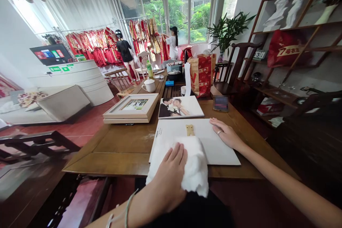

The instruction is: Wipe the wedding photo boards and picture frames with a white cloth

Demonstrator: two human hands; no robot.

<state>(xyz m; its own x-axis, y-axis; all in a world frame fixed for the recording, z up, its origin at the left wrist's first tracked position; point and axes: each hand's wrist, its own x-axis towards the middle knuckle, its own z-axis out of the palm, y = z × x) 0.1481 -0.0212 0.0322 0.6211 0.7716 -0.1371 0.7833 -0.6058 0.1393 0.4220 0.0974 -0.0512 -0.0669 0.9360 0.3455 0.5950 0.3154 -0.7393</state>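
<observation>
A white board [223, 149] lies on the wooden table in front of me, with a small gold metal bracket [190, 130] on its face and small print near its left edge. My left hand [171, 171] is closed on a bunched white cloth [196, 164], pressing it onto the front part of the board. Part of the cloth hangs past the table's front edge, and my left thumb is hidden. At the board's upper right, my right hand [226, 133] rests flat with fingers stretched out, holding nothing; a ring shows on one finger.
Beyond the board lies a photo panel [181, 107]. Stacked light wood frames [130, 108] stand to its left, near a white teapot [149, 85]. A phone [221, 103] and a red-and-tan paper bag [201, 74] are at the right. Two people stand by red garments [93, 46] far back.
</observation>
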